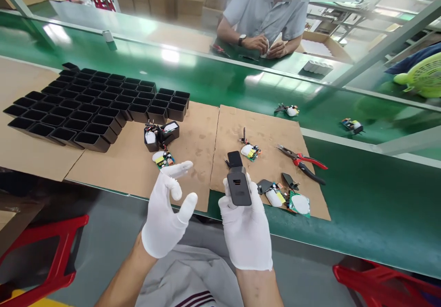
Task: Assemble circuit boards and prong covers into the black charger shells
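Note:
My right hand (246,233), in a white glove, is closed around a black charger housing (239,190) with small port slots in its face. Just beyond that housing is a smaller black plate (235,159); I cannot tell whether the two are joined. My left hand (165,215), also gloved, is held in the air with thumb and fingers apart and nothing between them. Its fingertips are near a circuit board (163,159) with a white pad. Behind that board stand two black cases with parts inside, one upright (150,138) and one tilted (170,132).
Rows of open black cases (82,107) stand on cardboard (193,169) at the left. Red-handled pliers (301,162) lie at the right, near several circuit boards (275,196). Two more assemblies rest on the green bench (379,192). Across from me, a person (265,26) works with both hands.

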The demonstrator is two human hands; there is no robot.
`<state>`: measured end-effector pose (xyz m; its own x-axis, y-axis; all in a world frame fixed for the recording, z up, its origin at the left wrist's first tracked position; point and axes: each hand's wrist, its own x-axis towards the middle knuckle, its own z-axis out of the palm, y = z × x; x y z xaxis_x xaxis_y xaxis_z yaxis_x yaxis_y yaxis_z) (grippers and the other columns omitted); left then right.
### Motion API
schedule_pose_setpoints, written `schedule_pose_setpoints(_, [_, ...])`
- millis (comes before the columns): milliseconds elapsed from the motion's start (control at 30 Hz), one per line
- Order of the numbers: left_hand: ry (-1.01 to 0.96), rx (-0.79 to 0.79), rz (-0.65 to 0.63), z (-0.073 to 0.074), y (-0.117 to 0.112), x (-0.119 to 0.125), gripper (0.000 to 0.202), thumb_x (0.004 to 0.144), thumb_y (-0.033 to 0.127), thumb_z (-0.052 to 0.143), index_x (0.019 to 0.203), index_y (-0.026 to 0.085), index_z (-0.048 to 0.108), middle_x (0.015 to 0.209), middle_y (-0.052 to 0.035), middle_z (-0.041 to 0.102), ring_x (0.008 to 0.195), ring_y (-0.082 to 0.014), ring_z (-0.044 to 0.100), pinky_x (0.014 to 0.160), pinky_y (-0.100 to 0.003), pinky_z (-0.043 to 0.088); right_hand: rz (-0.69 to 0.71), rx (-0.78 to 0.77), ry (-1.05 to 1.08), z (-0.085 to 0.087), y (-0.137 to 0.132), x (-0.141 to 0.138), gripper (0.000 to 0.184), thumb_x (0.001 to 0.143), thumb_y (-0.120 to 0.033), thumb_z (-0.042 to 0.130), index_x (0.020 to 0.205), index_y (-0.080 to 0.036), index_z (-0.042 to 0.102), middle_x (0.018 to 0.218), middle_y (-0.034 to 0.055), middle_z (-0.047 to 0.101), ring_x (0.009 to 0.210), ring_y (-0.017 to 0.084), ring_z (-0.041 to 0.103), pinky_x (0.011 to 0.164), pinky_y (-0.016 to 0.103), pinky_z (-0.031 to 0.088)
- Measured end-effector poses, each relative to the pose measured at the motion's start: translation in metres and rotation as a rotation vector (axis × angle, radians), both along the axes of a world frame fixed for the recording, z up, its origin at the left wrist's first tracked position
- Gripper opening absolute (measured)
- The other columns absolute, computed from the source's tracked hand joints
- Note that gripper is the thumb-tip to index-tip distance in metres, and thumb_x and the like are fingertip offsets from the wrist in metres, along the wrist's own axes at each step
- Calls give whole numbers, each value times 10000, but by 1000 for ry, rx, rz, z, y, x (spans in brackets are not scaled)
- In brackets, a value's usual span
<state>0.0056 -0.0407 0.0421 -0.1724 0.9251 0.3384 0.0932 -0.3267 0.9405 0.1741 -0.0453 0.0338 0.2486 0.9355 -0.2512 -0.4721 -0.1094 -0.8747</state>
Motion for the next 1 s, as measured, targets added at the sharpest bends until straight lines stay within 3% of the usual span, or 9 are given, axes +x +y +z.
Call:
schedule_pose_setpoints(67, [-17,-20,-4,-6,6,-3,301,994,218,648,854,262,385,1315,-84,652,1353,-266,625,1141,-519,512,5,-50,147,5,2,-2,248,1020,-500,630,1226,-420,741,1414,-21,715,1289,186,691,885,343,660])
schedule_pose_setpoints(233, [15,-86,-6,-20,12,-1,311,1002,268,648,838,259,384,1273,-102,658,1313,-281,639,1128,-535,513,13,-63,151,13,3,-9,284,1024,-471,617,1261,-368,732,1314,50,763,1253,226,714,798,337,662])
schedule_pose_setpoints(300, [11,-95,-11,-23,12,0,309,1002,260,646,837,258,386,1271,-104,657,1307,-285,642,1127,-540,506,34,-3,-45,10,3,-9,319,1066,-468,537,1308,-359,714,1301,66,770,1200,232,743,777,344,665])
schedule_pose_setpoints(400, [-16,-106,16,-26,10,-1,292,1009,257,635,836,256,400,1254,-95,665,1291,-273,652,1112,-506,516,-68,173,-611,1,7,-8,410,1125,-412,415,1451,-291,634,1308,100,768,1090,230,786,747,349,672])
schedule_pose_setpoints(500, [-4,-114,94,-29,12,-4,275,1011,253,615,832,257,406,1202,-73,674,1268,-252,663,1096,-469,525,-147,334,-1044,-11,14,-7,382,1069,-356,578,1418,-239,680,1241,112,794,1009,242,798,808,360,672])
schedule_pose_setpoints(600, [86,-130,97,-32,15,-9,246,977,192,619,834,256,429,1170,-57,680,1238,-239,668,1095,-458,516,-9,484,-1314,-20,23,-10,313,985,-287,716,1291,-309,775,1231,73,803,1007,250,801,904,331,644])
schedule_pose_setpoints(733, [134,-151,90,-36,17,-14,149,948,141,621,902,249,529,1197,-70,688,1237,-242,661,1093,-453,502,118,573,-1531,-23,29,-18,336,1042,-227,625,1355,-284,735,1298,108,775,1034,263,796,935,336,627])
schedule_pose_setpoints(1000, [10,-146,163,-40,16,-16,113,1004,205,596,922,250,533,1163,-42,670,1204,-208,665,1130,-438,488,151,589,-1750,-26,25,-22,349,1064,-188,561,1381,-239,699,1322,142,754,1020,263,793,890,344,639])
